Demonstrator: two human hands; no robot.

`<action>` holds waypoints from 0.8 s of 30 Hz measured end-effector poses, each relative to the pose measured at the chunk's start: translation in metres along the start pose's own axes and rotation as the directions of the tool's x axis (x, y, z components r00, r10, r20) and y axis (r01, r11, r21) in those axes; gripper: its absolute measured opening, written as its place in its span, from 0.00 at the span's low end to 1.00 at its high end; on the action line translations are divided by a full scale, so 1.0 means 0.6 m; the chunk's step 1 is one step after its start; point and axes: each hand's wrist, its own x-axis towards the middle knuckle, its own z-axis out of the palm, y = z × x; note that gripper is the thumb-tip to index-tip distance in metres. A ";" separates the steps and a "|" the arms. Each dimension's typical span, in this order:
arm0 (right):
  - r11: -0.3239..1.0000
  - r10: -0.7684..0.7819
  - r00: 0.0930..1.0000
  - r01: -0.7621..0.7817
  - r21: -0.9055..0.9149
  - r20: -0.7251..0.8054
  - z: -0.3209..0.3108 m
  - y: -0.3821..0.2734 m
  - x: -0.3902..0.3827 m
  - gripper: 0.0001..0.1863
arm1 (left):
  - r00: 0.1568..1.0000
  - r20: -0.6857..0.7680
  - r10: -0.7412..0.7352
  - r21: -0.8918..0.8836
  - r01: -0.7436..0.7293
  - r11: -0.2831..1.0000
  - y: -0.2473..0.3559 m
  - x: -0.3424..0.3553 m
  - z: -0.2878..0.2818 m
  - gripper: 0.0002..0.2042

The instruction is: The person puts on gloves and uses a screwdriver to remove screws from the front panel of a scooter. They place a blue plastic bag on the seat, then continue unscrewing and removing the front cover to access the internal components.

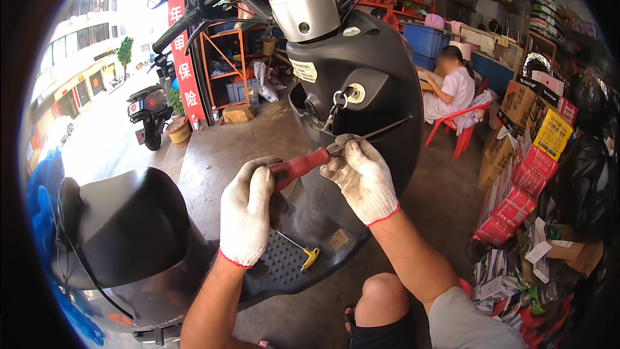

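1. Here's the left hand, in a white knit glove with a red cuff, its fingers wrapped around the rear of the red handle of a tool.
2. And the right hand, gloved to match, has thumb and fingers pinched at the metal neck just ahead of that handle.
3. So the tool sits between both hands, in front of the scooter's dark front panel. A slim metal shaft pokes out past the right fingertips, angled up to the right; whether its tip touches the panel, I can't tell.
4. Just above, a key ring dangles at the ignition lock.
5. Down below the hands, a yellow-handled tool lies on the studded footboard, near the left wrist.
6. Over to the left, there's the black seat, with blue plastic sheeting beyond it.
7. Farther right, a seated person in a pale top occupies a red chair, near stacked cartons.
8. Out by the bright street, another scooter stands near a potted plant.
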 end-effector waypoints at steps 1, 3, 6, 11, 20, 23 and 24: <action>1.000 -0.004 1.000 0.004 0.010 0.002 -0.002 0.001 0.001 0.09 | 1.000 -0.004 0.002 0.020 -0.002 1.000 -0.001 0.000 0.002 0.19; 1.000 -0.001 1.000 0.001 0.008 -0.008 -0.001 0.000 0.000 0.09 | 0.912 -0.074 0.403 0.269 -0.371 0.889 -0.026 -0.003 0.009 0.17; 1.000 -0.002 1.000 0.002 0.020 -0.017 0.004 -0.001 -0.003 0.09 | 0.766 0.059 0.640 0.537 -0.565 0.626 -0.041 0.004 -0.006 0.17; 0.999 -0.014 1.000 0.014 0.030 -0.009 -0.004 0.001 -0.001 0.08 | 0.992 0.061 -0.108 0.027 0.106 0.994 -0.028 0.014 -0.012 0.30; 0.999 -0.021 0.997 0.025 0.048 -0.078 0.005 0.001 0.000 0.08 | 0.994 -0.081 0.072 0.053 -0.068 0.996 0.002 -0.005 -0.001 0.19; 0.997 -0.011 0.998 0.016 0.079 -0.064 0.000 0.004 0.003 0.07 | 0.990 0.090 -0.113 -0.006 0.114 0.994 -0.004 0.010 -0.019 0.20; 0.994 -0.002 0.998 0.008 0.107 -0.056 -0.004 0.006 0.003 0.07 | 0.995 0.027 0.095 0.065 -0.096 0.993 -0.010 0.005 -0.010 0.20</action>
